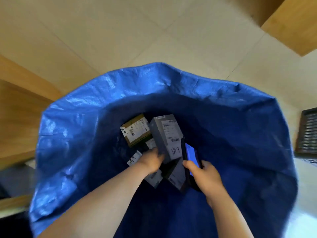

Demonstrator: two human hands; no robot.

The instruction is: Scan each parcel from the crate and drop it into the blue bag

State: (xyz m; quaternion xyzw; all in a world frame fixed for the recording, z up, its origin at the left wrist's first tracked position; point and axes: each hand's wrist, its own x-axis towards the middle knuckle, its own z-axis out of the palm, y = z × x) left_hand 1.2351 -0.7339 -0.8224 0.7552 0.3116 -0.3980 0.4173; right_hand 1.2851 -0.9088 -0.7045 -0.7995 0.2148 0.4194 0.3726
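Observation:
The blue bag [82, 134] stands open below me, filling most of the head view. Several labelled parcels lie at its bottom. A tall grey parcel [163, 134] with a white shipping label leans on top of them, beside a brown parcel [135, 129]. My left hand [151, 160] reaches down into the bag. Its blurred fingertips are at the grey parcel's lower left edge, and I cannot tell whether they grip it. My right hand [204, 177] holds a black handheld scanner [192, 155] with a lit blue screen, just right of the grey parcel.
The bag stands on a pale tiled floor [137, 31]. Wooden furniture [20, 103] is at the left and another wooden surface [295, 24] at the top right. A dark crate [308, 131] shows at the right edge.

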